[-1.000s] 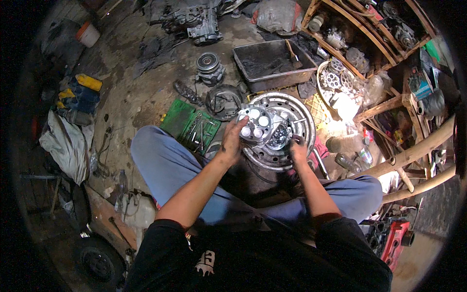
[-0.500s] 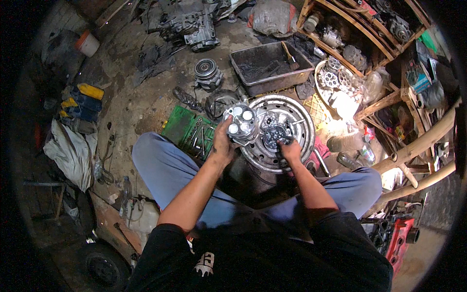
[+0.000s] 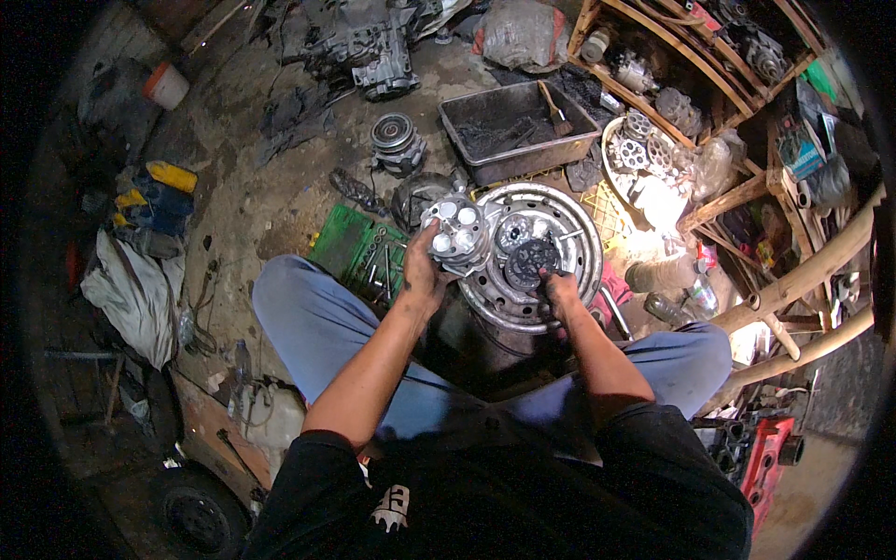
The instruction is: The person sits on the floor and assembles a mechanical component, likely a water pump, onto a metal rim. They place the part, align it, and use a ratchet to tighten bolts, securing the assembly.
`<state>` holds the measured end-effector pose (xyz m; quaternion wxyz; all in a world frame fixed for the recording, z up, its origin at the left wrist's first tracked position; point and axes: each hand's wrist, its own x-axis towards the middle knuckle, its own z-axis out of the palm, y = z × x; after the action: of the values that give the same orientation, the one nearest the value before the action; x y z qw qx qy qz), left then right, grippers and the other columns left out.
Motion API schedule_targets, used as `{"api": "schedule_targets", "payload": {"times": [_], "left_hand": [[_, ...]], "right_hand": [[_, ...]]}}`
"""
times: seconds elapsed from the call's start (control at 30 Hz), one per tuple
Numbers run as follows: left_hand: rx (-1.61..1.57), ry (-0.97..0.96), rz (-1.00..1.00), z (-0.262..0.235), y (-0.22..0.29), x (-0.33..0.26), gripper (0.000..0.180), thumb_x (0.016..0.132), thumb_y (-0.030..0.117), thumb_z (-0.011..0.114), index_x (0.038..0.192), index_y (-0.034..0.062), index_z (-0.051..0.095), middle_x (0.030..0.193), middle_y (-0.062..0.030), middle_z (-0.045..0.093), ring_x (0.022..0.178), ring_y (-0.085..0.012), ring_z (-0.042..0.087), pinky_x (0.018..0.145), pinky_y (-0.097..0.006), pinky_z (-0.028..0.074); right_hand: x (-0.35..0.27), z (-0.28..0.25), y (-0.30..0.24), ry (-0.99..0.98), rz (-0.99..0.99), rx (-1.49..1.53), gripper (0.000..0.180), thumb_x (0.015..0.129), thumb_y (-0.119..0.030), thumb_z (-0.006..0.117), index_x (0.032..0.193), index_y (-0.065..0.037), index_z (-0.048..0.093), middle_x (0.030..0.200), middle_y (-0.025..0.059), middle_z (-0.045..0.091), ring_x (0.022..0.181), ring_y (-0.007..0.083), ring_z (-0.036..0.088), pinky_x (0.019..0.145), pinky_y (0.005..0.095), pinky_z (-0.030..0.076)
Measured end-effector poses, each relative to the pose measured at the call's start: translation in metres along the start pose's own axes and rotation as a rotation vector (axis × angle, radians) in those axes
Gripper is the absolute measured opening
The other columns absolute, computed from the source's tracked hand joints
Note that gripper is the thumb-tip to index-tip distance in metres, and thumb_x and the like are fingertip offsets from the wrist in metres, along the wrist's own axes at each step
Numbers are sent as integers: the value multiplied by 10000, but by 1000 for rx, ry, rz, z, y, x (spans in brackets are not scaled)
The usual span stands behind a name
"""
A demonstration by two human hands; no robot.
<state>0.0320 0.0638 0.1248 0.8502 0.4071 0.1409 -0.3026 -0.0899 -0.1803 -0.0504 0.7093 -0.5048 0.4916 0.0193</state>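
My left hand (image 3: 423, 273) is closed around the side of a silver compressor cylinder block (image 3: 459, 233), tilted so that several bright round piston faces show. In my right hand (image 3: 561, 293) a dark round plate with holes (image 3: 528, 265), like a valve plate, is pinched by its right edge. The plate is over a steel wheel rim (image 3: 588, 245) that stands between my knees. Another shiny metal part (image 3: 514, 230) lies on the rim just beyond the plate. The block is at the rim's left edge; my palm hides part of it.
A green socket set case (image 3: 342, 241) lies open beyond my left knee. Farther off are a pulley compressor (image 3: 393, 140) and a black tub (image 3: 499, 168) with a brush (image 3: 557, 110). At the right, a basin (image 3: 611, 173) of metal parts stands beside a wooden rack (image 3: 733, 201).
The plate in my right hand has turned, showing its hole pattern more plainly, and more of the part beyond it shows. The block in my left hand has shifted slightly left and tilted.
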Motion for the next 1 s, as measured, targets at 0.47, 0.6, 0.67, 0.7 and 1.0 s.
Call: {"api": "schedule_targets", "payload": {"times": [0.47,0.6,0.67,0.7,1.0], "left_hand": [[-8,13,-39,4,-5,6,438,940,365,561,1263,70,588,1165,-94,665,1039,-263,659,881,-516,523],[-46,-12,-46,-4,-10,13,432,939,361,562,1262,75,588,1176,-93,659,1046,-265,655,876,-521,523],[-42,-17,-43,-8,-11,14,428,940,359,562,1260,76,588,1184,-94,655,1052,-266,652,876,-525,523],[-40,-26,-45,-8,-12,15,427,940,359,563,1259,77,588,1187,-94,653,1056,-267,651,877,-526,523],[-6,20,-25,-4,-9,9,429,931,353,572,1254,72,588,1190,-94,651,1063,-271,648,881,-547,516]], "right_hand": [[-5,-26,-36,138,-320,94,259,973,-114,590,1167,52,546,922,186,685,673,288,702,562,401,593],[-10,-22,-35,117,-284,165,260,993,-100,564,1184,63,495,919,212,675,627,307,704,518,402,601],[-6,-22,-27,124,-302,72,282,969,-89,584,1201,52,510,951,196,678,706,289,705,577,392,595],[8,-29,-17,157,-300,14,296,945,-99,618,1200,35,551,961,179,688,747,272,702,622,378,580],[37,-35,-6,286,-525,-431,376,841,-104,668,1198,3,616,1043,189,701,921,279,679,835,388,515]]}}
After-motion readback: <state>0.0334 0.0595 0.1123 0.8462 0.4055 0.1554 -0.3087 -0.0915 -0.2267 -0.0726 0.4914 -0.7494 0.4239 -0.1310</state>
